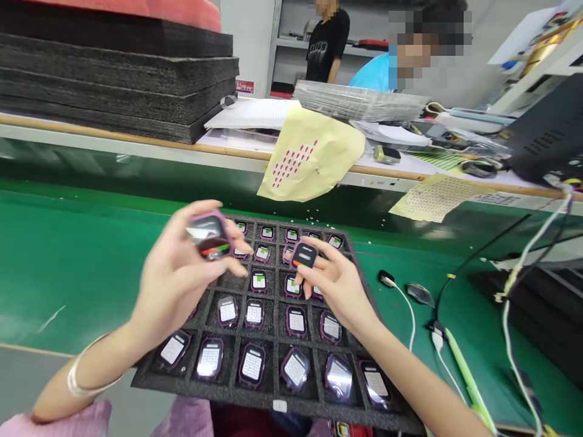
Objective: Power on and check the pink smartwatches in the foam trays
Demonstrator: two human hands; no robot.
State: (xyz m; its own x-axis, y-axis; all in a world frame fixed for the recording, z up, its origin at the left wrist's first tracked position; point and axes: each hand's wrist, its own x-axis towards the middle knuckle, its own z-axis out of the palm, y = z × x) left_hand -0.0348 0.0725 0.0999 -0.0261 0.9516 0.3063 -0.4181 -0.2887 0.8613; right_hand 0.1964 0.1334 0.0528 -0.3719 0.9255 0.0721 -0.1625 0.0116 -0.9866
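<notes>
My left hand [180, 276] is raised over a black foam tray [273, 397] and its fingers are closed round a purple-cased smartwatch body [210, 235], screen facing me. My right hand [334, 285] pinches a second purple smartwatch body [304, 255] just above the tray's middle rows. The tray lies on a green conveyor belt [68, 261] and holds several purple watch bodies in square pockets, most with lit white screens [252, 364].
Charging cables with round pads [387, 280] trail over the belt to the right. Behind the belt a bench carries stacked black foam sheets [118, 73], a yellow sticker sheet [310, 161], papers and a black device [546, 136]. Two other people are beyond the bench.
</notes>
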